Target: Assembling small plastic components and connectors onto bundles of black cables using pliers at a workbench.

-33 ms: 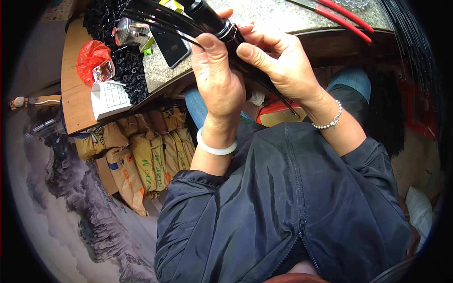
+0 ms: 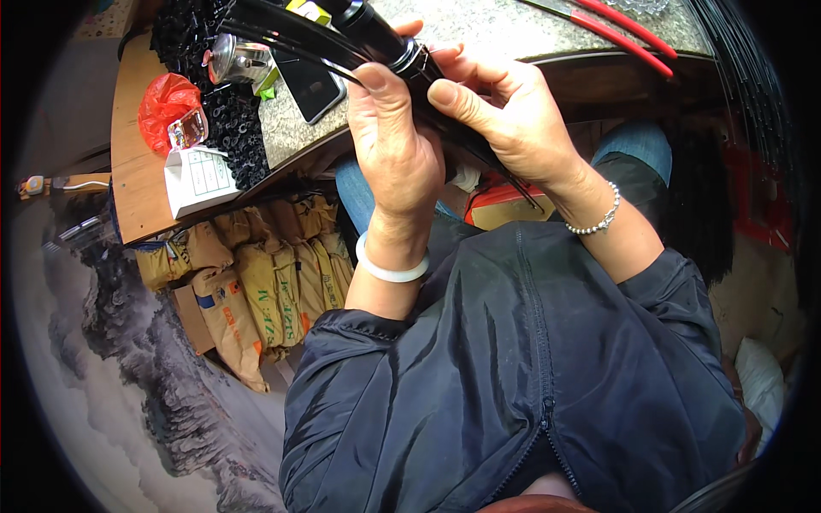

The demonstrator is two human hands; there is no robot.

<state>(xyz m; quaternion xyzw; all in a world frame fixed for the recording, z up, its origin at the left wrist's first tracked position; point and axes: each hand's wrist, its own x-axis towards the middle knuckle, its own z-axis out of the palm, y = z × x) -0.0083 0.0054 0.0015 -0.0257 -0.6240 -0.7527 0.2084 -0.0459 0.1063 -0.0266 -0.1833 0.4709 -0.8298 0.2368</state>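
Above the counter's near edge, a glossy black cylinder (image 2: 374, 32) slants down between my hands, with a ringed lower end. Several thin black strips (image 2: 282, 32) fan out along its left side, and their dark ends (image 2: 505, 168) come out below my fingers, over my lap. My left hand (image 2: 395, 141) is closed around the strips and cylinder, its thumb on the strips and a fingertip showing behind. My right hand (image 2: 505, 115) pinches at the cylinder's lower end with thumb and fingers. What lies under its fingertips is mostly hidden.
A phone (image 2: 310, 88), metal pot (image 2: 241, 61), red plastic bag (image 2: 168, 111), white box (image 2: 201, 179) and many small black parts (image 2: 238, 128) lie at the left. Red-handled pliers (image 2: 622, 30) rest at the right. Long black strands (image 2: 748, 77) hang far right; packed sacks (image 2: 265, 286) stand below.
My hands hold the same grip on the cylinder and strips. Only very slight shifts of the left thumb and right fingertips show.
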